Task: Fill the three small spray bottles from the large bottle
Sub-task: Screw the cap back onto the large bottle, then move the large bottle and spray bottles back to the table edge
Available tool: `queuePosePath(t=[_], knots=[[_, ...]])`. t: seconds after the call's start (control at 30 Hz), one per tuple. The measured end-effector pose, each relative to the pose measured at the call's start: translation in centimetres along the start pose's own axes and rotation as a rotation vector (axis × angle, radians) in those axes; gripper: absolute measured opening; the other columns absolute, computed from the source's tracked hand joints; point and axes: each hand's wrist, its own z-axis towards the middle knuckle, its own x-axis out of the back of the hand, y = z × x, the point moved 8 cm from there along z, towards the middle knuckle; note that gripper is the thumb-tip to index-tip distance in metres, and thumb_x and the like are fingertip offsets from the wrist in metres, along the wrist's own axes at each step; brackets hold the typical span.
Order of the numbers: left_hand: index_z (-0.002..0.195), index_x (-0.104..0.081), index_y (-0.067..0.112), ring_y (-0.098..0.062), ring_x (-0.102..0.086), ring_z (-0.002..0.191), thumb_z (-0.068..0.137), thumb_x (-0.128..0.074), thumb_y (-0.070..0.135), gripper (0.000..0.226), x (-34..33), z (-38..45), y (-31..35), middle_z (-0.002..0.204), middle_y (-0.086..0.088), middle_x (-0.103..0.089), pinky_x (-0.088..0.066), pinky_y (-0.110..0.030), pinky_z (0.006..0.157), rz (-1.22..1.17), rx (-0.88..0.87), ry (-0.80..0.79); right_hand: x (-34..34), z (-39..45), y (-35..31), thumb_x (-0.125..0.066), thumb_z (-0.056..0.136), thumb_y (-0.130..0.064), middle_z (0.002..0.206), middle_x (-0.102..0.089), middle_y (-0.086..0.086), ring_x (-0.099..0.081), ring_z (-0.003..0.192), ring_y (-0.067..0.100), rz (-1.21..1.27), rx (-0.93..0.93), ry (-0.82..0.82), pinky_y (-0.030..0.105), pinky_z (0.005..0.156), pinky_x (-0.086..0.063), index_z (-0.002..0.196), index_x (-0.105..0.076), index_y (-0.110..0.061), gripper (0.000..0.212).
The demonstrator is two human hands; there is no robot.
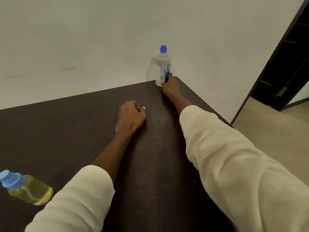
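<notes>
A large clear bottle [161,67] with a blue cap and a white and blue label stands upright at the far right corner of the dark table [66,128], close to the wall. My right hand [169,87] reaches out and grips its lower part, fingers wrapped round the base. My left hand [131,116] rests on the table in the middle, fingers curled into a loose fist, holding nothing. A small bottle [28,188] with a blue top and yellowish liquid stands at the near left. No other small bottles are in view.
A white wall runs behind the table's far edge. The table's right edge drops to a pale floor [270,131]. A dark door frame and doorway [289,64] stand at the far right.
</notes>
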Motion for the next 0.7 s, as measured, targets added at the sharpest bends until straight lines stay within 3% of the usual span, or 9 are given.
queuePosePath(t=[0.13,0.33,0.43,0.53,0.6,0.7], knots=[[0.083,-0.061,0.017,-0.017,-0.061,0.081,0.094,-0.064,0.034,0.020,-0.1,0.1,-0.1,0.087,-0.002,-0.064,-0.055,-0.039,0.079,0.007,0.003,-0.004,0.0,-0.1,0.1,-0.053,0.099,-0.015,0.137,-0.054,0.011,-0.052,0.125,0.029,-0.023,-0.013,0.006,0.034,0.099,-0.043,0.134,-0.043,-0.008,0.037],[0.081,-0.059,0.019,-0.013,-0.058,0.078,0.095,-0.063,0.032,0.020,0.1,0.0,0.0,0.085,0.001,-0.061,-0.048,-0.032,0.073,0.021,-0.011,0.022,0.7,-2.0,0.1,-0.056,0.095,-0.013,0.127,-0.056,0.012,-0.057,0.114,0.027,-0.014,-0.052,0.049,0.027,0.085,-0.043,0.125,-0.047,-0.006,0.032],[0.081,-0.059,0.019,-0.012,-0.057,0.076,0.097,-0.061,0.028,0.018,0.9,-0.7,0.8,0.082,0.004,-0.059,-0.044,-0.029,0.070,-0.005,-0.032,0.072,1.0,-4.8,-0.1,-0.059,0.093,-0.016,0.129,-0.056,0.012,-0.057,0.116,0.028,0.010,-0.035,0.043,0.030,0.093,-0.046,0.129,-0.046,-0.007,0.039],[0.086,-0.062,0.017,-0.012,-0.055,0.075,0.097,-0.061,0.019,0.012,2.5,-2.3,2.6,0.082,0.002,-0.059,-0.048,-0.029,0.069,-0.063,-0.099,0.131,1.0,-8.4,-0.6,-0.061,0.094,-0.022,0.144,-0.047,0.012,-0.049,0.129,0.030,0.027,-0.069,-0.009,0.043,0.106,-0.045,0.143,-0.037,-0.008,0.056],[0.089,-0.064,0.013,-0.014,-0.056,0.076,0.097,-0.061,0.013,0.009,3.7,-3.8,3.5,0.083,-0.001,-0.061,-0.051,-0.031,0.071,-0.128,-0.125,0.162,1.1,-11.2,-0.9,-0.062,0.095,-0.021,0.155,-0.036,0.010,-0.039,0.140,0.026,0.092,-0.131,-0.024,0.041,0.113,-0.037,0.153,-0.025,-0.012,0.069],[0.091,-0.066,0.010,-0.016,-0.058,0.077,0.098,-0.061,0.013,0.010,5.8,-7.2,4.1,0.085,-0.004,-0.063,-0.051,-0.030,0.072,-0.239,-0.100,0.217,1.3,-16.0,-2.3,-0.063,0.094,-0.016,0.155,-0.036,0.008,-0.038,0.140,0.022,0.217,-0.152,-0.027,0.037,0.113,-0.035,0.153,-0.025,-0.013,0.071]])
